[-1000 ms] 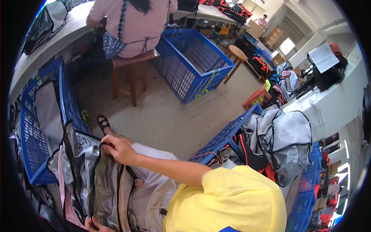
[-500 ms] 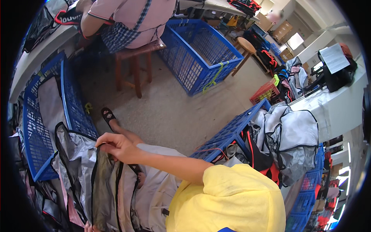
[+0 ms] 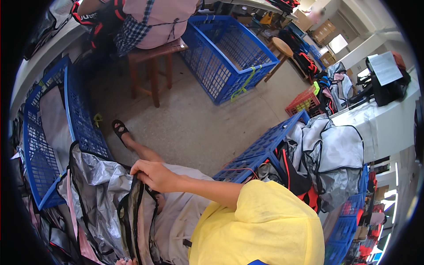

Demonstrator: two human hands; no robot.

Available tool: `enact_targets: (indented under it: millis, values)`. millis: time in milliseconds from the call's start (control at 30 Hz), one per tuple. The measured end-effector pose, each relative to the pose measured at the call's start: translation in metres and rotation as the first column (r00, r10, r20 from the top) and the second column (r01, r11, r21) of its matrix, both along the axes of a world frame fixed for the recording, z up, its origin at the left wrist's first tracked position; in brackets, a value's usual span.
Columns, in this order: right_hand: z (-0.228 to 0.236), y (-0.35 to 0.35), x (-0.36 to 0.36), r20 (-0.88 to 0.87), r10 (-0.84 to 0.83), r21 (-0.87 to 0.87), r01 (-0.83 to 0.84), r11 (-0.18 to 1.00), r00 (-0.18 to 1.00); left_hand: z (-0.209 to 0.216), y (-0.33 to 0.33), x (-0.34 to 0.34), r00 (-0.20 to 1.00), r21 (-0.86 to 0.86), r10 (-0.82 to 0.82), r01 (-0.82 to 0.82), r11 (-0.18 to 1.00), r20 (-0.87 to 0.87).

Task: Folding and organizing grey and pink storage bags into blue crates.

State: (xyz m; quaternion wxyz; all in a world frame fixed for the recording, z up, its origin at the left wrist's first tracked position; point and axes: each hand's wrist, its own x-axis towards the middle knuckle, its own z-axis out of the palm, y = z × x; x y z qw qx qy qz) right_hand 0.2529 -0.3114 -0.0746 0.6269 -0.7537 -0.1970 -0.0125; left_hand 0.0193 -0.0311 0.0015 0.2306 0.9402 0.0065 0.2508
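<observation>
A silver fabric piece [image 3: 104, 176] with black-bound edges lies crumpled over my lap and hangs down beside it. My right hand [image 3: 152, 176] is closed on its black edge, thumb and fingers pinching the binding. At the lower edge of the picture, only a few fingers of my left hand [image 3: 126, 262] show, curled at the lower end of the same piece. A pink strip [image 3: 81, 229] hangs along the piece's left side. Light-coloured trousers [image 3: 176, 212] cover my legs beneath it.
Blue plastic crates stand at the left [image 3: 70, 115], ahead [image 3: 216, 66] and at the right [image 3: 247, 161]. Silver bags [image 3: 340, 150] overflow the right one. A person in pink [image 3: 161, 22] sits on a wooden stool [image 3: 154, 57] at a table.
My right hand has moved right with the black edge pinched in it, and my left fingers have shifted right and lower. The silver fabric has bunched up. The seated person's arm has moved.
</observation>
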Motion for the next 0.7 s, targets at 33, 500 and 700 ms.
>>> enact_targets:
  millis: [33, 500, 700]
  values:
    - [0.0, 0.0, 0.0, 0.002, -0.006, 0.0, 0.006, 1.0, 1.0, -0.001, -0.001, 0.0, 1.0, -0.017, 0.02, -0.02, 1.0, -0.003]
    - [-0.026, 0.014, 0.005, 0.02, -0.07, -0.045, 0.07, 0.996, 0.997, -0.045, 0.038, -0.023, 0.997, -0.056, 0.023, -0.019, 0.998, 0.074]
    - [-0.046, -0.013, 0.016, -0.414, 0.045, 0.144, 0.016, 0.989, 0.909, -0.024, 0.006, -0.003, 0.996, 0.024, 0.086, -0.086, 0.996, 0.004]
